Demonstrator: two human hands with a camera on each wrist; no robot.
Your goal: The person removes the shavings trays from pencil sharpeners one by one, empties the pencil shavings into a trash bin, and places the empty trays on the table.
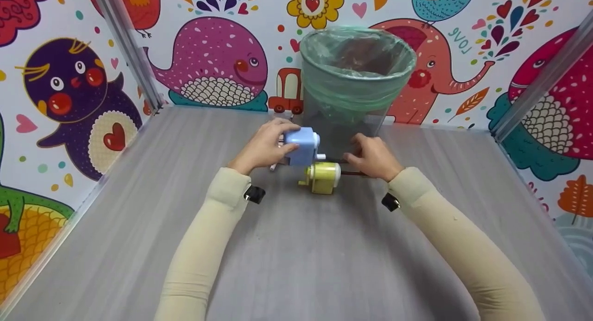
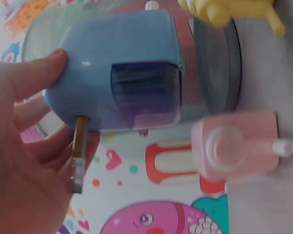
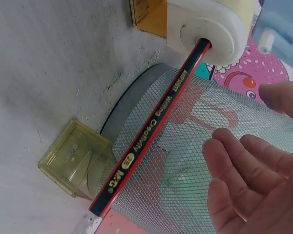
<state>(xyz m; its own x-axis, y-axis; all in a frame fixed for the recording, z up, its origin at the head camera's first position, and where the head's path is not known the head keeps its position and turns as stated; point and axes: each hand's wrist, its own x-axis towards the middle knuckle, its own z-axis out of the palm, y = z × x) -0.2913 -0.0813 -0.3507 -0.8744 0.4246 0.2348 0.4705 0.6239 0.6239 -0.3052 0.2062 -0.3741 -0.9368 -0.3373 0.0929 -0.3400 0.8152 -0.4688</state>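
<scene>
A person's left hand (image 1: 264,147) wraps thumb and fingers around a smooth blue plastic crank pencil sharpener (image 1: 301,146), held just above a grey wood-grain table (image 1: 139,210) with a pencil (image 2: 78,153) stuck in it. The right hand (image 1: 374,158), fingers relaxed and holding nothing, lies beside a black-and-red pencil (image 3: 154,126) seated in a boxy yellow sharpener (image 1: 323,177). Behind stands a mesh wastebasket (image 1: 354,84) lined with crinkled green film.

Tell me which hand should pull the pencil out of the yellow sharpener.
Right. The right hand is open beside the red-and-black pencil; the left hand holds the blue sharpener.
</scene>
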